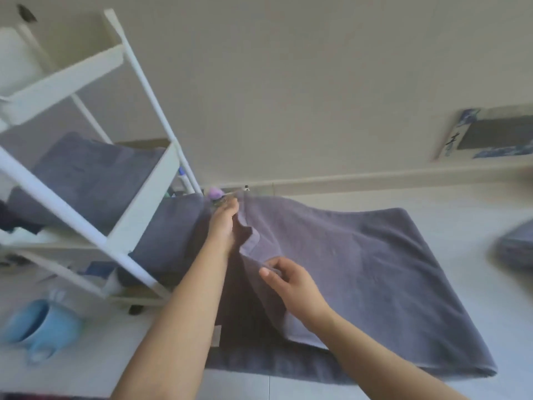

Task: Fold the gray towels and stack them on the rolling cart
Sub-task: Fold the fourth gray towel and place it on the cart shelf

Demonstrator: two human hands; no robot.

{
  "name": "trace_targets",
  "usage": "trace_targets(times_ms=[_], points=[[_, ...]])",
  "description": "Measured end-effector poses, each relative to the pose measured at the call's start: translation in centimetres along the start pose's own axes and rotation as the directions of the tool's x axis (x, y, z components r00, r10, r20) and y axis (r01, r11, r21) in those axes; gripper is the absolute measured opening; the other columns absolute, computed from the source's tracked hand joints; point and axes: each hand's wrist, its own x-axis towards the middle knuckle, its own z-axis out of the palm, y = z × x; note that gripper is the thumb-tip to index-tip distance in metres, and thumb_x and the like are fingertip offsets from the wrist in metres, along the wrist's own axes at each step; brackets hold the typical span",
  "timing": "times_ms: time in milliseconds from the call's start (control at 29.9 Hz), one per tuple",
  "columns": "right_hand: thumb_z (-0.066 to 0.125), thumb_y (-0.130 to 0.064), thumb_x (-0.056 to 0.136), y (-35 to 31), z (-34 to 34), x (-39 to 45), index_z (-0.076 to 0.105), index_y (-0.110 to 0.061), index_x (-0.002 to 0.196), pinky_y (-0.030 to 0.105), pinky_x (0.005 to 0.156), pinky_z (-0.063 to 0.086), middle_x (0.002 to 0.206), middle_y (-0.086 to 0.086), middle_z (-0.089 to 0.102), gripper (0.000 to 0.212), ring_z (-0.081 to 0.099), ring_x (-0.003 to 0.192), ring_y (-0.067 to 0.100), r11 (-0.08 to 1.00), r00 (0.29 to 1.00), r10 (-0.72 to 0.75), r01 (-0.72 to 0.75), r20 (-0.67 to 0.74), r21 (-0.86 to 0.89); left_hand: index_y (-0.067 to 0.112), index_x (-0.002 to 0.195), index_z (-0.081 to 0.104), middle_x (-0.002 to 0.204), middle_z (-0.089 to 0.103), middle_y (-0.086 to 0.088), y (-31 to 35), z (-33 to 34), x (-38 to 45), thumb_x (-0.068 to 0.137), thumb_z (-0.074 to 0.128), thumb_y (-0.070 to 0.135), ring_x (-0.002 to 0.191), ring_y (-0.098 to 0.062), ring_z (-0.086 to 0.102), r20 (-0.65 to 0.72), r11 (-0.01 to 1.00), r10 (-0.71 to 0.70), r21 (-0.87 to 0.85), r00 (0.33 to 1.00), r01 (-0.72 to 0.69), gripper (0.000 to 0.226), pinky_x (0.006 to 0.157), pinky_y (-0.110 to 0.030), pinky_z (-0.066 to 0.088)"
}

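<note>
A large gray towel [360, 272] lies spread on the floor in front of me, its left part lifted. My left hand [223, 223] grips the towel's raised far-left corner. My right hand [288, 280] pinches the same lifted edge nearer to me. The white rolling cart [144, 209] stands at the left, with a folded gray towel [89, 174] on its middle shelf. Another gray towel [170, 235] lies against the cart's lower part. The view is blurred by motion.
A light blue mug [40, 327] lies on the floor at the lower left. A further gray towel pile [516, 246] sits at the right edge. A framed picture [490, 134] leans on the wall. A purple object [215, 193] sits by the baseboard.
</note>
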Motion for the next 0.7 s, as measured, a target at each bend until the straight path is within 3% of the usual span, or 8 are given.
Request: trace_targets(times_ms=[67,134,201,268,401,502,602,702], points=[[0.053,-0.026,0.096,2.8,1.7,0.9,0.060,-0.018,0.080,0.020,0.069,0.044,0.069,-0.011,0.057,0.019,0.053,0.063,0.001,0.991,0.969,0.133,-0.124,0.210,-0.057,0.012,0.107,0.061,0.106,0.062,-0.009,-2.8,-3.5,0.2,0.094,0.052,0.021,0.092,-0.021,0.061,-0.025,0.990,-0.137,0.022,0.990,0.138,0.018,0.085,-0.034,0.048],[0.049,-0.029,0.097,5.7,2.4,1.1,0.063,-0.018,0.087,0.026,0.076,0.047,0.075,-0.010,0.063,0.020,0.060,0.070,0.002,0.968,0.931,0.236,-0.199,0.279,-0.155,0.015,0.114,0.053,0.109,0.057,-0.006,-5.5,-6.0,-0.9,0.099,0.045,0.023,0.101,-0.023,0.059,-0.083,0.938,-0.237,0.239,0.968,0.250,0.019,0.088,-0.036,0.045],[0.047,-0.031,0.097,8.6,2.3,1.5,0.065,-0.019,0.098,0.026,0.079,0.041,0.090,-0.005,0.065,0.022,0.062,0.087,0.011,0.890,0.947,0.283,-0.202,0.148,-0.408,0.015,0.129,0.046,0.120,0.054,-0.006,-8.5,-8.2,-1.6,0.098,0.046,0.028,0.114,-0.027,0.055,-0.126,0.841,-0.265,0.455,0.956,0.293,0.033,0.092,-0.036,0.043],[0.045,-0.031,0.097,11.2,1.2,1.2,0.062,-0.021,0.115,0.024,0.083,0.038,0.114,-0.002,0.063,0.026,0.056,0.109,0.020,0.781,0.969,0.247,-0.215,-0.026,-0.587,0.011,0.135,0.046,0.130,0.055,-0.010,-11.0,-9.4,-2.3,0.094,0.053,0.029,0.119,-0.028,0.052,-0.127,0.715,-0.197,0.659,0.972,0.232,0.045,0.098,-0.036,0.044],[0.030,-0.043,0.100,14.5,-1.5,-0.9,0.039,-0.030,0.141,0.030,0.111,0.023,0.151,-0.011,0.031,0.045,0.027,0.139,0.015,0.592,0.966,0.257,-0.179,-0.027,-0.786,0.010,0.138,0.046,0.139,0.048,-0.011,-13.3,-9.5,-3.8,0.090,0.060,0.029,0.126,-0.026,0.047,-0.069,0.523,-0.077,0.846,0.995,0.099,0.053,0.105,-0.036,0.038],[0.007,-0.060,0.089,15.4,-4.4,-2.2,0.030,-0.035,0.145,0.027,0.115,0.011,0.153,-0.021,0.016,0.066,0.010,0.144,0.005,0.522,0.965,0.262,-0.149,-0.009,-0.840,0.014,0.142,0.039,0.142,0.041,-0.009,-14.2,-7.5,-4.7,0.091,0.058,0.031,0.129,-0.025,0.044,-0.031,0.492,-0.074,0.869,0.997,0.063,0.056,0.108,-0.037,0.036],[0.018,-0.050,0.098,15.3,-8.3,-2.2,0.035,-0.034,0.143,0.025,0.116,0.009,0.154,-0.016,0.021,0.051,0.011,0.143,0.005,0.450,0.967,0.243,-0.186,-0.081,-0.873,0.012,0.142,0.037,0.142,0.043,-0.011,-15.2,-4.6,-5.5,0.092,0.055,0.031,0.128,-0.025,0.046,0.047,0.447,-0.075,0.894,0.996,-0.009,0.056,0.106,-0.038,0.038],[0.017,-0.047,0.099,15.4,-12.7,-2.6,0.034,-0.039,0.142,0.029,0.117,0.007,0.154,-0.012,0.023,0.047,0.013,0.144,0.011,0.239,0.940,0.241,-0.298,-0.241,-0.924,0.010,0.143,0.035,0.136,0.051,-0.010,-15.9,-0.7,-6.6,0.095,0.050,0.029,0.123,-0.025,0.050,0.188,0.398,-0.131,0.909,0.973,-0.121,0.054,0.101,-0.032,0.040]])
